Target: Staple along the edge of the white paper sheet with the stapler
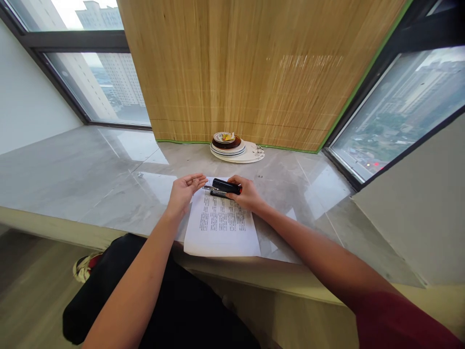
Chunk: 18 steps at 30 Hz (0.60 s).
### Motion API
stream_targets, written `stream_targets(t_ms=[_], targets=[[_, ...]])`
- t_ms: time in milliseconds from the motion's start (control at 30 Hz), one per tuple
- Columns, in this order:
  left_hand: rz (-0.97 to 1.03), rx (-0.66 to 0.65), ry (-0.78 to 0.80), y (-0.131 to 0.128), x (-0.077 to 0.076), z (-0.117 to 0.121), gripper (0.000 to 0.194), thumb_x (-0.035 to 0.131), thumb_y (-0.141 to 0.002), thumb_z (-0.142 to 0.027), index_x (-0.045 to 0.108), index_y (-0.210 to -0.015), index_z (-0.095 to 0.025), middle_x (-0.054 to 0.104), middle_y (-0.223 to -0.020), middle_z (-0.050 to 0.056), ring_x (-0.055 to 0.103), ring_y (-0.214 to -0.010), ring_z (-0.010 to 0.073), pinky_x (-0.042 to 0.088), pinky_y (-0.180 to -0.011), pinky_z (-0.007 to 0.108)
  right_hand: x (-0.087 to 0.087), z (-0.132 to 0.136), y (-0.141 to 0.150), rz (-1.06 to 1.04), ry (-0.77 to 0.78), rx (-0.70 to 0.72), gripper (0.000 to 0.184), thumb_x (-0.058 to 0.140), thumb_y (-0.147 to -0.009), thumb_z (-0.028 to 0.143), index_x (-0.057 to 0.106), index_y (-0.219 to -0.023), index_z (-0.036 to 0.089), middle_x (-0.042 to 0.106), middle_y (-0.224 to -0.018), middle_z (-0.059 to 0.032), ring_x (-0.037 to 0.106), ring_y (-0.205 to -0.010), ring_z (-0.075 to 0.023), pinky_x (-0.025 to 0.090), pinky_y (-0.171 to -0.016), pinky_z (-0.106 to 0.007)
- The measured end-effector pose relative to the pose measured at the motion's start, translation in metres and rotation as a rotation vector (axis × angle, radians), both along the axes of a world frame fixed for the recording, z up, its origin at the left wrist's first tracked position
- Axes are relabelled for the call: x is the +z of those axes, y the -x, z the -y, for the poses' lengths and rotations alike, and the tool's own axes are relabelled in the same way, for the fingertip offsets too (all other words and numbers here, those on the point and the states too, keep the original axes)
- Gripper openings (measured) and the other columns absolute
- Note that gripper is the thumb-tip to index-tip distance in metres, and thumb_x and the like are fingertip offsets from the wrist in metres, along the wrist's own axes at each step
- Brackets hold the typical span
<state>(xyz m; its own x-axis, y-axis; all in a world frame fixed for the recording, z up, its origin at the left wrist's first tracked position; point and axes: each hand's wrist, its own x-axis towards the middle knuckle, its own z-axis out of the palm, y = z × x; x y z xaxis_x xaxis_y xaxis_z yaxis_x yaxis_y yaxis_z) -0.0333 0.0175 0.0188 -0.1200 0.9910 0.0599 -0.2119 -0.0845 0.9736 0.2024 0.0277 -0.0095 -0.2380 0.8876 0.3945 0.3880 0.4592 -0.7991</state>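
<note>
**Evidently parted, a black stapler [225, 185] lies between two hands over a printed sheet [221, 245]**

Take the sheet as a clock face, with twelve toward the bamboo blind [232, 72]: the stapler lies crosswise near twelve, its narrow end toward nine and its thicker end toward three. I cannot tell whether it rests on the paper or hangs just above it.

At its three o'clock end is the right hand [250, 192], fingers and thumb closed around the stapler's rear. Gripping there probably steadies the stapler while leaving the narrow end uncovered. At its nine o'clock end is the left hand [183, 191], fingers stretched out and loosely together, tips just beside the metal. No object shows in them, though the palm is turned from view and I cannot tell if they touch. Being so near suggests attention to that end. The sheet lies with six o'clock at the near edge of the ledge [90, 169], presumably for easy reach; the stack of plates [228, 151], well apart past twelve, seems simply set out of the way.

As for looks, the stapler has a glossy black, rounded top, a silvery strip under it and a slim dark base, with visible gaps between the layers at the nine o'clock end. A small red patch shows by the right hand. The white sheet carries dense rows of dark print, too small to read.
</note>
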Motion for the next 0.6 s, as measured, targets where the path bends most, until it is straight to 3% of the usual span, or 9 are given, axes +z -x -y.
stream_targets(t_ms=[200, 333, 500, 600], targets=[[-0.081, -0.01, -0.005, 0.0002, -0.003, -0.0037, 0.006, 0.068, -0.1, -0.018, 0.067, -0.1, -0.012, 0.083, -0.1, 0.016, 0.082, -0.089, 0.0209, 0.066, -0.095, 0.039, -0.0009, -0.0006, -0.0001, -0.007, -0.001, 0.014, 0.032, 0.081, -0.074, 0.024, 0.071, -0.103, 0.022, 0.078, -0.099, -0.0028, 0.071, -0.092, -0.0237, 0.053, -0.086, -0.036], [-0.189, -0.021, -0.04, -0.0006, -0.0052, -0.0041, 0.02, 0.073, -0.097, -0.033, 0.072, -0.096, -0.013, 0.083, -0.099, 0.015, 0.082, -0.085, 0.022, 0.067, -0.084, 0.037, -0.001, -0.001, -0.0001, 0.001, -0.013, 0.016, 0.032, 0.08, -0.073, 0.021, 0.071, -0.104, 0.021, 0.077, -0.099, -0.003, 0.071, -0.093, -0.0239, 0.052, -0.087, -0.036], [-0.396, 0.059, -0.145, 0.002, -0.0065, -0.0037, 0.022, 0.082, -0.085, -0.038, 0.082, -0.09, -0.016, 0.078, -0.078, 0.005, 0.07, -0.069, 0.0158, 0.054, -0.06, 0.025, -0.003, -0.0017, 0.0009, 0.009, -0.024, 0.015, 0.033, 0.08, -0.073, 0.018, 0.071, -0.104, 0.022, 0.077, -0.1, -0.0025, 0.071, -0.094, -0.0235, 0.051, -0.084, -0.034], [-0.494, 0.087, -0.166, 0.0034, -0.0069, -0.0044, 0.02, 0.083, -0.08, -0.037, 0.084, -0.087, -0.018, 0.075, -0.069, 0.003, 0.063, -0.061, 0.0144, 0.048, -0.056, 0.025, -0.0042, -0.0023, 0.0012, 0.011, -0.029, 0.017, 0.034, 0.082, -0.073, 0.018, 0.071, -0.106, 0.022, 0.077, -0.103, -0.0029, 0.071, -0.097, -0.0238, 0.051, -0.085, -0.034]])
